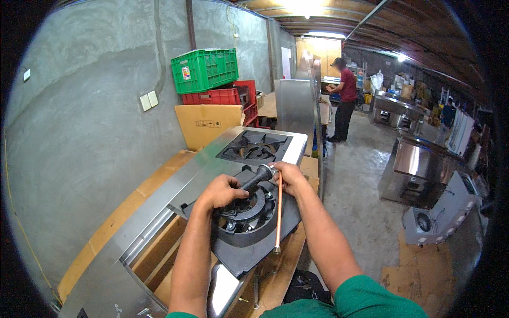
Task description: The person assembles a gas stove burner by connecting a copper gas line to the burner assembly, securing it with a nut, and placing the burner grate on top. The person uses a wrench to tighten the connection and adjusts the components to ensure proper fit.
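Observation:
A black cast-iron gas burner sits tilted over a black square plate, its pipe rising to a flared mouth. My left hand has its fingers closed round the lower part of the burner's pipe. At the flared mouth my right hand pinches the upper end of a thin copper tube. That tube hangs down past the burner and ends in a brass-coloured fitting. My right fingers partly hide the join between tube and mouth.
Farther along the steel stove top is a second burner with a black grate. A cardboard box and green crate stand behind. A wrench lies near me. Someone in a dark red shirt stands at the back. Steel units stand at right.

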`<state>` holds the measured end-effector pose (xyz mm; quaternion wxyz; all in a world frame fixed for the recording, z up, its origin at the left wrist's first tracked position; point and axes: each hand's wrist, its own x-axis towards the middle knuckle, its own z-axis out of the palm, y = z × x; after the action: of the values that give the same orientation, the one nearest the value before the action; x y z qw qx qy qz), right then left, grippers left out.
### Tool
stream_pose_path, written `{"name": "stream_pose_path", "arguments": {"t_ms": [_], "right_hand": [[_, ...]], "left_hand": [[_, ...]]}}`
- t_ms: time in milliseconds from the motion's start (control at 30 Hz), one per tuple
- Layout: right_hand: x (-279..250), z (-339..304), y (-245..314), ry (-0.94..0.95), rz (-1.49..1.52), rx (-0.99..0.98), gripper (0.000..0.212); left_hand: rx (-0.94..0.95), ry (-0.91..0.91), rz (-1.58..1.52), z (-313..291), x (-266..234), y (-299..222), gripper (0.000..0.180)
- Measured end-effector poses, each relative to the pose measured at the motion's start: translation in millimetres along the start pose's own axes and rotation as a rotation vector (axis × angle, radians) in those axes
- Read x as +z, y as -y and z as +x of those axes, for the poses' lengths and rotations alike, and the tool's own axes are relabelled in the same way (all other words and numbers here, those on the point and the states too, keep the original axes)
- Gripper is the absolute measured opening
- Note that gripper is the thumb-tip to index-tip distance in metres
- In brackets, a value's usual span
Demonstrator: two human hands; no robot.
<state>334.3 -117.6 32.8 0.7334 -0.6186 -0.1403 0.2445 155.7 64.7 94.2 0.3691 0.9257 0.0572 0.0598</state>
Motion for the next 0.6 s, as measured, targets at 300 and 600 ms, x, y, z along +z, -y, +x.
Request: {"name": "stream_pose_path", "arguments": {"t_ms": [300,600], "right_hand": [[0.5,-8.4,5.6,0.020,-0.034,-0.011,0.025],[-72.2,-19.0,7.2,0.032,-0.070,-0.019,0.029]], "left_hand": [[-0.010,-0.001,-0.016,0.7,0.4,3.1,0.036],[-0.043,0.015,-0.029,6.2,3.1,1.7,0.036]]}}
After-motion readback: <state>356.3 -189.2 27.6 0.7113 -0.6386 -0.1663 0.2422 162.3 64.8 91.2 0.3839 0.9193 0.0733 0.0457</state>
